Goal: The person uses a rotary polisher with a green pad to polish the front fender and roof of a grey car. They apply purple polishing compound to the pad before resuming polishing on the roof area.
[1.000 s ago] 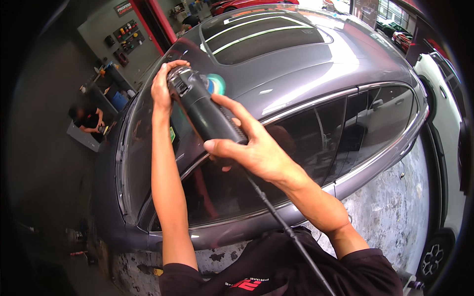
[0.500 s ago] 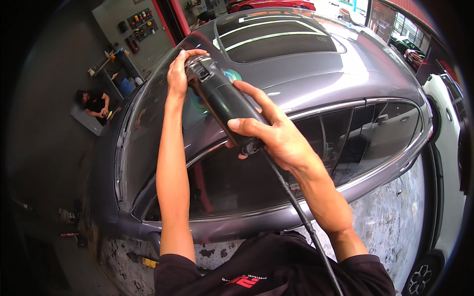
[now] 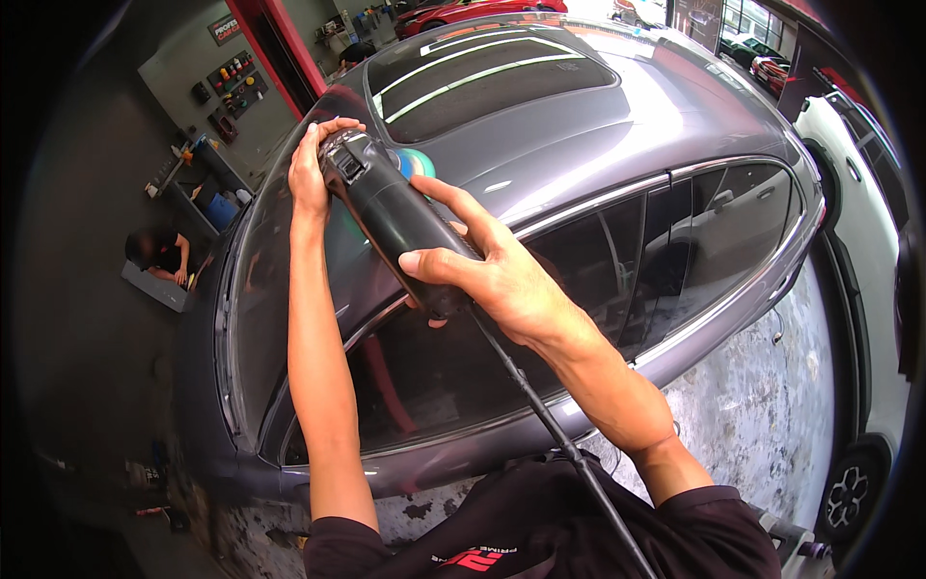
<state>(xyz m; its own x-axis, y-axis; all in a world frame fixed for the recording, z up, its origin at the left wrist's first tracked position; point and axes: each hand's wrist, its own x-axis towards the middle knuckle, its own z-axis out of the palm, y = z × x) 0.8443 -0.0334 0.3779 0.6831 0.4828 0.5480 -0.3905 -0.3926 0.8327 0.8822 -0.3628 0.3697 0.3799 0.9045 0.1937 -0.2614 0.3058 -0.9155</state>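
Observation:
A black car polisher (image 3: 400,227) is held in both hands over the roof edge of a dark grey car (image 3: 540,145). My left hand (image 3: 313,174) cups the polisher's head, fingers curled over its top. Around the rear of the body wraps my right hand (image 3: 492,275), thumb on the near side and index finger stretched along the far side. Part of a green-blue polishing pad (image 3: 415,164) shows beyond the tool, against the roof; the rest is hidden beneath it. A black power cord (image 3: 540,410) runs from the polisher's rear end down across my body.
Behind the roof edge lies a dark sunroof (image 3: 492,87). A white car (image 3: 858,251) stands close at the right. At the left a person (image 3: 159,253) bends near a shelf (image 3: 193,183). A red post (image 3: 280,58) rises beyond the windshield.
In the picture, the polisher and both hands sit lower and farther left, while the view of the car has shifted left too. The person at the left bends lower.

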